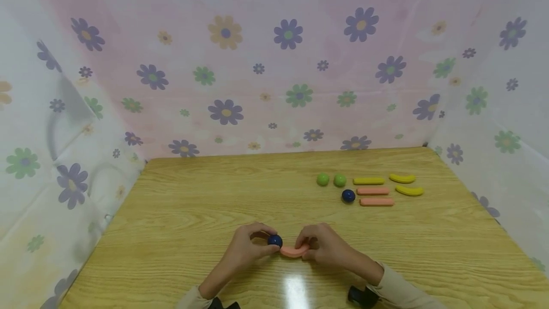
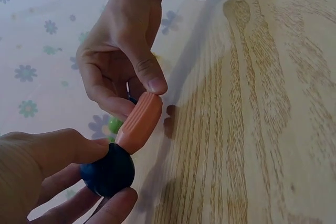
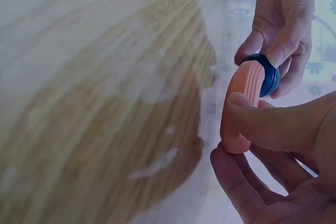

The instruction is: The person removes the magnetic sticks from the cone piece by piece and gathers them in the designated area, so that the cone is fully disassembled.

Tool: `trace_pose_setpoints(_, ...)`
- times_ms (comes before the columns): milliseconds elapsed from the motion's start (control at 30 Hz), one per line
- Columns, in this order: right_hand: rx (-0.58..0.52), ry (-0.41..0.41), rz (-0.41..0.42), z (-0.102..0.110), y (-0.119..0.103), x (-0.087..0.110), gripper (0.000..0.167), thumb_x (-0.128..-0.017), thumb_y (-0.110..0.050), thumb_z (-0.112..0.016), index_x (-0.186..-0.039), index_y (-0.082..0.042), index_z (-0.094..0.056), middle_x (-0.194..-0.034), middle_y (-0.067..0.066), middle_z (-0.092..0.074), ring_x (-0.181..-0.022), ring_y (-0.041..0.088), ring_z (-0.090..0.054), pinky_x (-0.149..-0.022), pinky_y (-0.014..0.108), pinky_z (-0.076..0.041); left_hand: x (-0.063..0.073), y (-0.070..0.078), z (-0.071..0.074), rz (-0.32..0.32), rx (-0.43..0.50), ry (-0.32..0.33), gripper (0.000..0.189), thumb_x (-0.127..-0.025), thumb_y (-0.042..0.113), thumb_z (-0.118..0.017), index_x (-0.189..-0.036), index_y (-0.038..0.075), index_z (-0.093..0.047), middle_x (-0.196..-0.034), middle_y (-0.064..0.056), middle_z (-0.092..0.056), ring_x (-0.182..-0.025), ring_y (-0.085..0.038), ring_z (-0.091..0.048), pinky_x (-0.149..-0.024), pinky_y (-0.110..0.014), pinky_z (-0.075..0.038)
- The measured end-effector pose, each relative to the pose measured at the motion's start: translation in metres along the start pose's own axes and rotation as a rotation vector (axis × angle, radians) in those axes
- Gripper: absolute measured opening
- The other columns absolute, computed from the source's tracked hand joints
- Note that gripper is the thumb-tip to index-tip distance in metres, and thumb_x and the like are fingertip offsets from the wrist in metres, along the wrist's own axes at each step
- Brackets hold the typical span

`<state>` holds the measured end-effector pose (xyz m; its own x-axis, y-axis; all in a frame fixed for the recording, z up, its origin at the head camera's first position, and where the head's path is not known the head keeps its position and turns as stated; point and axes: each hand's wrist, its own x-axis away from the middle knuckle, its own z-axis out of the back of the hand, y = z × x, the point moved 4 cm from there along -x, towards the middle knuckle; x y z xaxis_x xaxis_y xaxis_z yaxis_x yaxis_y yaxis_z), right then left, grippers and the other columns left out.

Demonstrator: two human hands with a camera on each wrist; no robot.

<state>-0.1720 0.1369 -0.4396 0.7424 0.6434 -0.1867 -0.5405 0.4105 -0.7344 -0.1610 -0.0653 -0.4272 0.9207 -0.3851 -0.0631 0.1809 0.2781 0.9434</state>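
Between thumb and fingers, my left hand [image 1: 246, 247] pinches a dark blue ball [image 1: 275, 241]. My right hand [image 1: 326, 247] grips a curved salmon-pink piece [image 1: 293, 252] by its right end. The pink piece's left end meets the ball in the head view. Grooves run along the pink piece [image 2: 142, 121] in the left wrist view, where its near end touches the blue ball [image 2: 108, 170]. From the right wrist, the thumb lies along the pink piece [image 3: 239, 111], and the ball [image 3: 269, 74] is partly hidden behind its far end.
Towards the back right of the wooden table [image 1: 206, 194] lie two green balls [image 1: 323, 179], another dark blue ball [image 1: 348, 196], two straight pink sticks [image 1: 373, 191], a straight yellow stick [image 1: 369, 181] and two curved yellow pieces [image 1: 402, 178]. Flowered cloth [image 1: 257, 85] hangs around the table.
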Motion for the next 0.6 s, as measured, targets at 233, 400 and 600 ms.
trace_pose_setpoints(233, -0.038, -0.02, 0.008, 0.005, -0.003, 0.004, 0.025, -0.071, 0.005, -0.078, -0.085, -0.014, -0.071, -0.082, -0.007, -0.066, -0.077, 0.006, -0.06, -0.069, 0.027, -0.051, 0.0, 0.005, -0.004, -0.014, -0.005, 0.001, 0.022, -0.078, 0.004, -0.077, -0.099, 0.001, -0.069, -0.096, -0.011, -0.066, -0.088, -0.029, -0.063, -0.076, -0.038, -0.052)
trace_pose_setpoints(400, -0.056, -0.036, -0.005, 0.009, -0.004, 0.006, 0.024, -0.072, 0.005, -0.078, -0.085, -0.014, -0.071, -0.083, -0.007, -0.067, -0.078, 0.006, -0.061, -0.069, 0.028, -0.052, -0.006, -0.013, -0.009, -0.052, 0.002, 0.002, 0.023, -0.076, 0.003, -0.079, -0.097, 0.006, -0.07, -0.096, -0.005, -0.066, -0.089, -0.023, -0.063, -0.073, -0.029, -0.054)
trace_pose_setpoints(600, -0.037, -0.031, 0.0, 0.017, -0.007, 0.009, 0.024, -0.071, 0.006, -0.078, -0.084, -0.013, -0.072, -0.083, -0.006, -0.067, -0.077, 0.008, -0.061, -0.068, 0.028, -0.052, -0.009, -0.01, -0.013, -0.11, -0.033, -0.027, 0.022, -0.076, 0.0, -0.077, -0.096, 0.006, -0.07, -0.096, -0.005, -0.065, -0.09, -0.022, -0.062, -0.071, -0.025, -0.054)
